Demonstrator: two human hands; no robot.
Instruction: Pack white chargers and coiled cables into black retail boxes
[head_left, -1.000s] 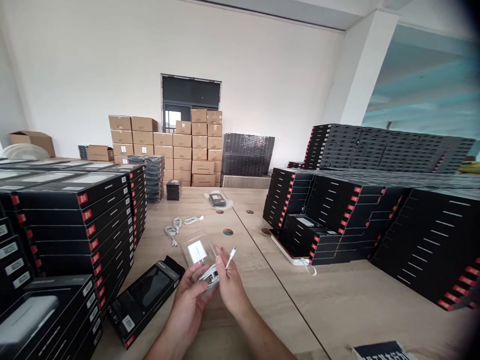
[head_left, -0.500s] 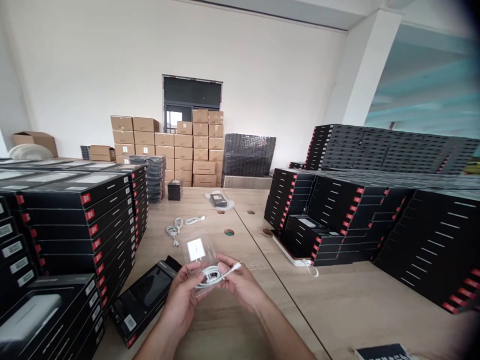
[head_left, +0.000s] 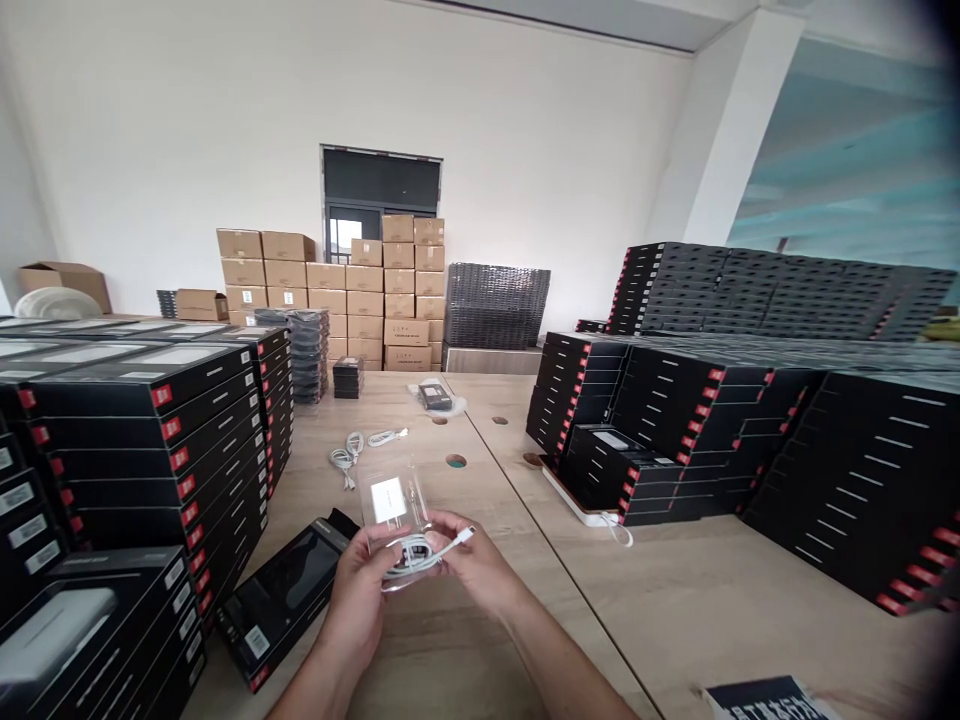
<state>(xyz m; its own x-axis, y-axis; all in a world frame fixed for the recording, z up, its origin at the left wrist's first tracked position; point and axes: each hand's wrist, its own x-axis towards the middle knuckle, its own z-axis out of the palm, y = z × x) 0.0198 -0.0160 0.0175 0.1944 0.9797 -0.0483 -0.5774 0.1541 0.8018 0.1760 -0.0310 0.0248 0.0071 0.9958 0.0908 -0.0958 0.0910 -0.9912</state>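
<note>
Over the wooden table (head_left: pixel 487 520) my left hand (head_left: pixel 358 595) grips the near end of a clear plastic tray (head_left: pixel 391 510) with a white charger block in its far half. My right hand (head_left: pixel 476 565) pinches a coiled white cable (head_left: pixel 420 552) against the tray's near half; the cable's plug end sticks out to the right past my fingers. An open black product box (head_left: pixel 289 595) lies flat on the table just left of my hands.
Tall stacks of black boxes with red tabs stand at the left (head_left: pixel 150 450) and right (head_left: pixel 750 430). Loose white cables (head_left: pixel 360 445) and a bagged dark item (head_left: pixel 436 398) lie farther up the table. Cardboard cartons (head_left: pixel 360 295) line the back wall.
My right hand turned the cable from pointing up to lying across the tray's near half, and both hands shifted slightly.
</note>
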